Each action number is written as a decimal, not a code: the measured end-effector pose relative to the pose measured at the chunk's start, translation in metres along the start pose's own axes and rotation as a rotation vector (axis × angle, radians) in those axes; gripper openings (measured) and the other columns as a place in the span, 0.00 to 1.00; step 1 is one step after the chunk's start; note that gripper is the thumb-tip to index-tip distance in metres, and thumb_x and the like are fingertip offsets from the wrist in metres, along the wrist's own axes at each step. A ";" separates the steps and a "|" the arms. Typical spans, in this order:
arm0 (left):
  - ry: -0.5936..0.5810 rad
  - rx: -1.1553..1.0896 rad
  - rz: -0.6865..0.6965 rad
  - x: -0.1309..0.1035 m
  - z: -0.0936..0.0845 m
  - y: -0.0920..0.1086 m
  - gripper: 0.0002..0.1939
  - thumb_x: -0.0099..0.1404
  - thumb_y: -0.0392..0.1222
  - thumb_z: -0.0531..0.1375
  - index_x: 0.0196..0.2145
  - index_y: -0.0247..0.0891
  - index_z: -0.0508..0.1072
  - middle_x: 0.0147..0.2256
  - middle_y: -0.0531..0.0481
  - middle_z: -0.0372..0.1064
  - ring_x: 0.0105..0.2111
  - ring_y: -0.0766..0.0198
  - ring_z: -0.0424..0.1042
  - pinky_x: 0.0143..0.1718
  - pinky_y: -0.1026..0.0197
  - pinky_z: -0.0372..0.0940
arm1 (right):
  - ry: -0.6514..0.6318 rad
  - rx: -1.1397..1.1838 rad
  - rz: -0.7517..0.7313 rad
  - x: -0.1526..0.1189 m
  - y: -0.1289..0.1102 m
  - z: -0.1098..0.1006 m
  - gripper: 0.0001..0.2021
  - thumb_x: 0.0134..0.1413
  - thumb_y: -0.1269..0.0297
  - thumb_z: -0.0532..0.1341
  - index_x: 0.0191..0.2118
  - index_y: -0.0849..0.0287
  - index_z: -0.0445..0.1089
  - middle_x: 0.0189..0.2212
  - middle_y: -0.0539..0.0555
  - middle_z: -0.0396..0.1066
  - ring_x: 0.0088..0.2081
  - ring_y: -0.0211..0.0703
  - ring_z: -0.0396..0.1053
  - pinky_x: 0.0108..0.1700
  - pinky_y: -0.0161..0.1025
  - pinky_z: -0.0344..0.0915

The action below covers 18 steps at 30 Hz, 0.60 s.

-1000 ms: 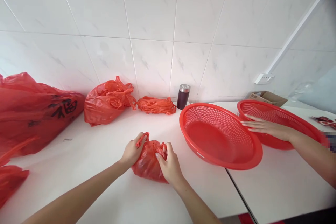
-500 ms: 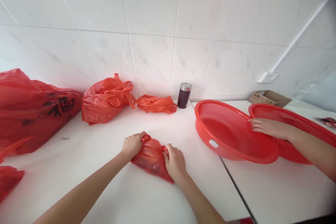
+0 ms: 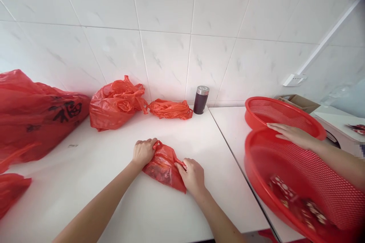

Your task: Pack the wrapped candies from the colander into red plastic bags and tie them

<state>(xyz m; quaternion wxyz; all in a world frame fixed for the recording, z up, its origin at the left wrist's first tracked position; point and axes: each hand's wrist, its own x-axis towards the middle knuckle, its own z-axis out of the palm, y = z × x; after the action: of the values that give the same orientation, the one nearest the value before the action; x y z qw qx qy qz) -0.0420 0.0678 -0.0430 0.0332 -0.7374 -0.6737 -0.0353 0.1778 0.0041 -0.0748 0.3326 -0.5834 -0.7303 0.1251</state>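
Note:
A small red plastic bag (image 3: pixel 164 167) rests on the white table between my hands, with dark shapes faintly visible through it. My left hand (image 3: pixel 144 152) is closed on its upper left corner. My right hand (image 3: pixel 192 174) pinches the twisted handle at the bag's right side. Against the wall beyond them stand a bulging red bag (image 3: pixel 112 106), a flattened bundle of red bags (image 3: pixel 171 109) and a dark cup with a silver lid (image 3: pixel 201 100).
Another person's hand (image 3: pixel 293 134) touches a red basket (image 3: pixel 265 197) holding patterned items; a second red basket (image 3: pixel 285 104) sits behind. Large red bags (image 3: pixel 42 117) fill the left side. A cardboard box (image 3: pixel 302 102) is at the back right.
The two baskets have shifted: one is now further back, the other nearer with its contents showing. The other person's hand is on the nearer rim. My hands still grip the small bag, which looks slightly more crumpled.

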 end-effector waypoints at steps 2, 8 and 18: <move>0.022 -0.013 -0.022 0.000 0.001 -0.001 0.14 0.69 0.48 0.54 0.45 0.35 0.72 0.37 0.48 0.73 0.36 0.61 0.73 0.46 0.49 0.65 | 0.014 0.038 0.026 -0.003 -0.002 -0.001 0.22 0.62 0.52 0.52 0.21 0.57 0.46 0.17 0.46 0.54 0.21 0.35 0.49 0.26 0.35 0.43; 0.079 -0.088 -0.164 -0.003 0.000 -0.002 0.16 0.72 0.43 0.47 0.45 0.40 0.73 0.38 0.47 0.77 0.35 0.59 0.75 0.56 0.46 0.55 | 0.034 0.166 0.094 -0.003 -0.001 -0.006 0.23 0.63 0.53 0.47 0.20 0.57 0.43 0.14 0.45 0.46 0.19 0.35 0.42 0.24 0.36 0.41; -0.069 -0.307 -0.360 0.003 -0.017 -0.024 0.17 0.68 0.52 0.54 0.38 0.36 0.75 0.33 0.48 0.75 0.33 0.61 0.74 0.42 0.52 0.67 | 0.050 0.475 0.263 0.004 0.007 -0.020 0.23 0.63 0.49 0.49 0.21 0.55 0.57 0.19 0.50 0.67 0.20 0.37 0.60 0.25 0.33 0.55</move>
<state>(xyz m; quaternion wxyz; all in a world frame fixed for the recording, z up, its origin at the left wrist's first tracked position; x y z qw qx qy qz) -0.0654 0.0717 -0.0257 -0.1093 -0.6025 -0.7818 -0.1175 0.1953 0.0056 -0.0628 0.4588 -0.5817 -0.5902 0.3206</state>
